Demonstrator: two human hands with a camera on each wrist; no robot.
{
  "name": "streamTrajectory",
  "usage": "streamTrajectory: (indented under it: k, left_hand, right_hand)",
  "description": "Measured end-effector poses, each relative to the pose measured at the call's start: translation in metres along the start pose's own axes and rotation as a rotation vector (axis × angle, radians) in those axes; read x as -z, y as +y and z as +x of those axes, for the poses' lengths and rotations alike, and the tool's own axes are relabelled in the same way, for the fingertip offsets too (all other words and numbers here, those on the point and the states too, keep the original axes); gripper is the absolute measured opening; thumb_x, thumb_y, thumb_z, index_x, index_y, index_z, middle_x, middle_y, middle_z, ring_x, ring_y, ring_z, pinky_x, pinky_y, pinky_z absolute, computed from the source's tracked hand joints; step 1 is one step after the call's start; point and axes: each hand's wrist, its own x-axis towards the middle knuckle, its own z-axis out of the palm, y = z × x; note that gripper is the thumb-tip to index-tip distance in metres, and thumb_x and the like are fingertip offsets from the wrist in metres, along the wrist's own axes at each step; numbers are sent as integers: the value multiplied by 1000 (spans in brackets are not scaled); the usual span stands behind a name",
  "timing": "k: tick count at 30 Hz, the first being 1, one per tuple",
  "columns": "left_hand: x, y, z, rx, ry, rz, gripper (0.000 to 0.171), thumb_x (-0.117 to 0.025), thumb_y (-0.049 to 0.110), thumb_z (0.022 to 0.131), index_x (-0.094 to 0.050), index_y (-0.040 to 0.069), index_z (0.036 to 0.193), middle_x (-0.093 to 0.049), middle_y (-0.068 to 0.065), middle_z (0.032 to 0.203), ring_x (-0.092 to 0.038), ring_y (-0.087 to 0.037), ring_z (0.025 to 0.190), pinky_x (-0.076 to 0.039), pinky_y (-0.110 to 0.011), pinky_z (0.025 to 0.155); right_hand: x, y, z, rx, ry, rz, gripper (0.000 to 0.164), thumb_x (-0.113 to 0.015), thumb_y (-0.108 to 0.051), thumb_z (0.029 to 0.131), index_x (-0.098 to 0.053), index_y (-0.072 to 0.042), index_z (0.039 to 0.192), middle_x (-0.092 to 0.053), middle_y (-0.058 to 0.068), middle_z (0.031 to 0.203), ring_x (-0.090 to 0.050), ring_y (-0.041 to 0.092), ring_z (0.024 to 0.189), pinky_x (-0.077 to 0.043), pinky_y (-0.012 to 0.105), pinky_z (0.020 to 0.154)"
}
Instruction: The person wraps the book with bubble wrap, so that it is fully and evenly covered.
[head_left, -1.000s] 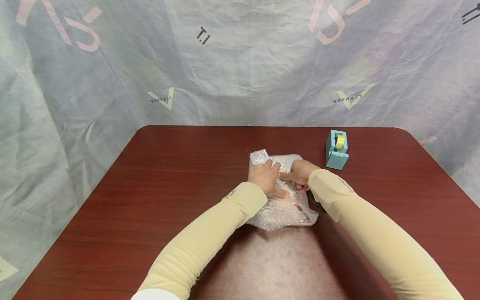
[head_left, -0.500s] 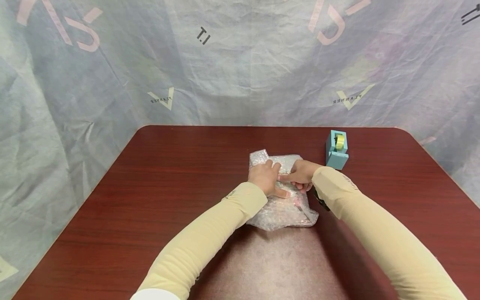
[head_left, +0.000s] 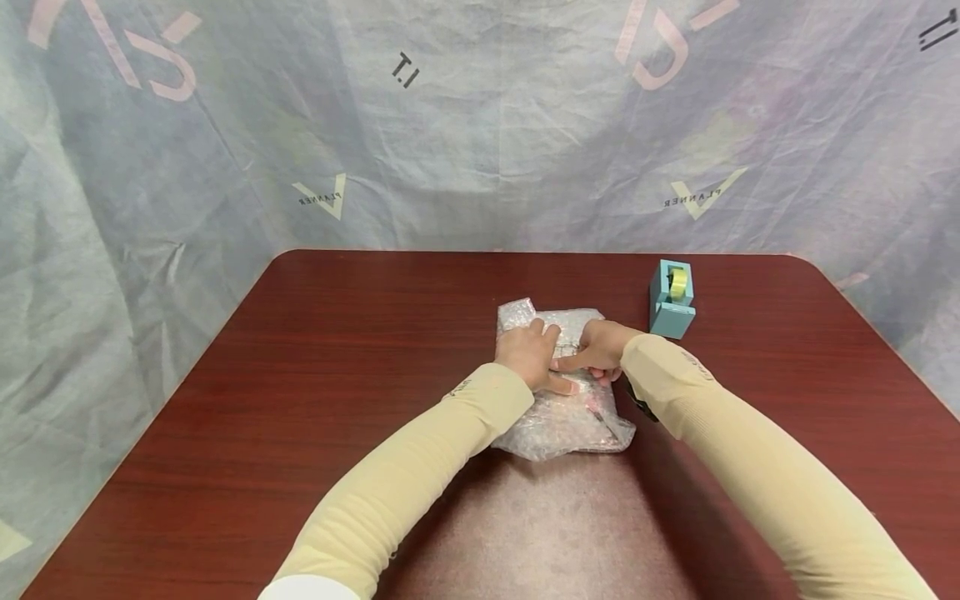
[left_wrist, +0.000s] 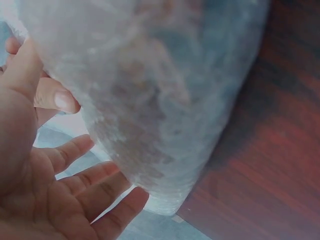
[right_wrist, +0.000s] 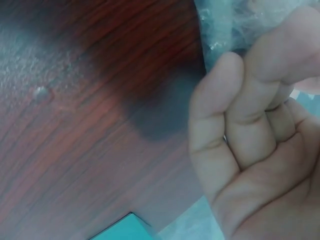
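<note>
A flattish package in clear bubble wrap (head_left: 558, 429) lies on the table, with a pinkish patch showing through near its lower right. My left hand (head_left: 527, 354) rests on its left part with the fingers spread. In the left wrist view those fingers reach along the edge of the bubble wrap (left_wrist: 165, 100). From the right, my right hand (head_left: 606, 343) presses one extended digit onto the wrap beside the left hand. Its other fingers (right_wrist: 245, 120) are curled into the palm in the right wrist view, with nothing visible in them.
A light blue tape dispenser (head_left: 671, 319) with a roll of yellowish tape (head_left: 677, 283) stands right of the package, beyond the right wrist. The dark red wooden table (head_left: 360, 333) ends at a grey printed cloth (head_left: 450, 150) behind it.
The right hand's extended digit has slid slightly toward the body and left across the wrap. My left hand and the package stay in place.
</note>
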Motion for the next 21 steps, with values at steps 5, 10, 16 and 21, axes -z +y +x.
streamTrajectory:
  k: [5, 10, 16, 21]
  left_hand:
    - [0, 1, 1, 3, -13, 7, 87, -73, 71, 79, -53, 13, 139, -58, -7, 131, -66, -22, 95, -58, -34, 76]
    - [2, 3, 1, 0, -23, 19, 87, -73, 72, 79, -53, 14, 140, -58, -7, 132, -66, -21, 96, -58, -34, 76]
    - [9, 4, -1, -6, -46, 34, 89, -72, 72, 79, -52, 13, 143, -57, -7, 137, -64, -20, 102, -58, -33, 76]
    - [8, 0, 1, -8, -47, 13, 90, -72, 72, 80, -51, 12, 144, -56, -8, 139, -65, -22, 104, -58, -34, 80]
  right_hand:
    - [0, 2, 1, 6, 0, 3, 53, -67, -46, 97, -54, -14, 56, -48, -3, 53, -52, 7, 49, -49, 22, 52]
    - [-1, 6, 1, 7, 9, 24, 52, -68, -46, 96, -55, -13, 58, -49, -2, 53, -53, 8, 49, -50, 22, 53]
    - [-2, 7, -1, 14, 19, 33, 51, -68, -46, 96, -56, -13, 59, -51, -2, 53, -52, 9, 49, -50, 23, 53]
    - [-2, 5, 0, 15, 37, 26, 52, -69, -47, 96, -55, -13, 59, -50, -2, 53, -52, 9, 49, -49, 23, 54]
